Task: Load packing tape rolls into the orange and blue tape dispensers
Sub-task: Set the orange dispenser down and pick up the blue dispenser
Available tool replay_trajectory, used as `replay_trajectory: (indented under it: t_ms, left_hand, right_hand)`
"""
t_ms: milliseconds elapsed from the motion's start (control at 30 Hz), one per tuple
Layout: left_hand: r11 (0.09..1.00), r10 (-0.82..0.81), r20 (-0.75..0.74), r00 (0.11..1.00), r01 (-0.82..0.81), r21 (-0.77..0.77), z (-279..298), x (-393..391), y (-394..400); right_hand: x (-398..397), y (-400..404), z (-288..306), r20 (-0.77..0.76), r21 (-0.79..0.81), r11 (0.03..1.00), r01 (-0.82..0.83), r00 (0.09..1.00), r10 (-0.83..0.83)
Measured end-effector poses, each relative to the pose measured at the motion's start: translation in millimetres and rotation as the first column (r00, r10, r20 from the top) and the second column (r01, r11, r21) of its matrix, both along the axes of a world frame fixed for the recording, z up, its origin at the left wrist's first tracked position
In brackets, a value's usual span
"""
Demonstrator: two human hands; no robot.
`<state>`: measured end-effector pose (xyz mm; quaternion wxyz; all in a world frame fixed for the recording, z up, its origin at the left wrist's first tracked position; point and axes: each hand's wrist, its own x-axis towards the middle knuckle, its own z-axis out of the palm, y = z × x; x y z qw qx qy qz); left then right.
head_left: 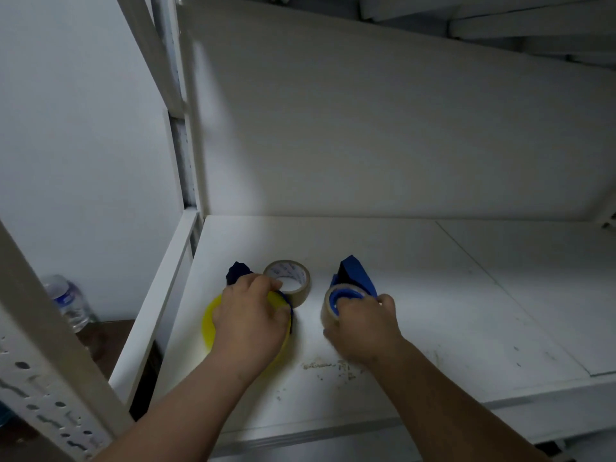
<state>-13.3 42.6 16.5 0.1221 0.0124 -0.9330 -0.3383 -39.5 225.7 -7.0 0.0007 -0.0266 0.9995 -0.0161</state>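
Observation:
On the white shelf (433, 295) my left hand (251, 315) lies over a yellow tape roll (210, 323), fingers curled on its top; a dark blue dispenser part (237, 271) sticks out behind that hand. A brown tape roll (288, 280) lies flat just behind and to the right of it, free of both hands. My right hand (363, 323) grips a clear tape roll (328, 308) seated on the hub of the blue dispenser (353, 275). No orange dispenser is visible.
White shelf uprights with punched holes (43, 378) stand at the left, and the shelf's back panel (366, 128) rises behind. A plastic water bottle (68, 301) stands on a brown surface left of the shelf. Scuffed marks (328, 366) lie near the front edge.

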Motion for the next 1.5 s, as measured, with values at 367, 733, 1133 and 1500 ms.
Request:
replay_trajectory:
  t_ms: [367, 733, 1133, 1500]
  left_hand:
    - [0.796, -0.243, 0.220, 0.945, 0.065, 0.602, 6, 13, 28]
    - [0.470, -0.336, 0.378, 0.863, -0.194, 0.861, 28, 20, 68]
    - [0.484, -0.243, 0.396, 0.886, -0.243, 0.841, 22, 23, 85]
    - [0.448, -0.069, 0.403, 0.913, -0.333, 0.830, 22, 17, 75]
  right_hand:
    - [5, 27, 31, 0.203, -0.891, 0.386, 0.240, 0.970, -0.135]
    - [24, 42, 22, 0.165, -0.983, 0.102, 0.150, 0.974, 0.154]
    - [29, 62, 30, 0.152, -0.960, 0.260, 0.107, 0.976, 0.159]
    - [-8, 85, 30, 0.002, -0.659, 0.751, 0.029, 0.999, -0.036]
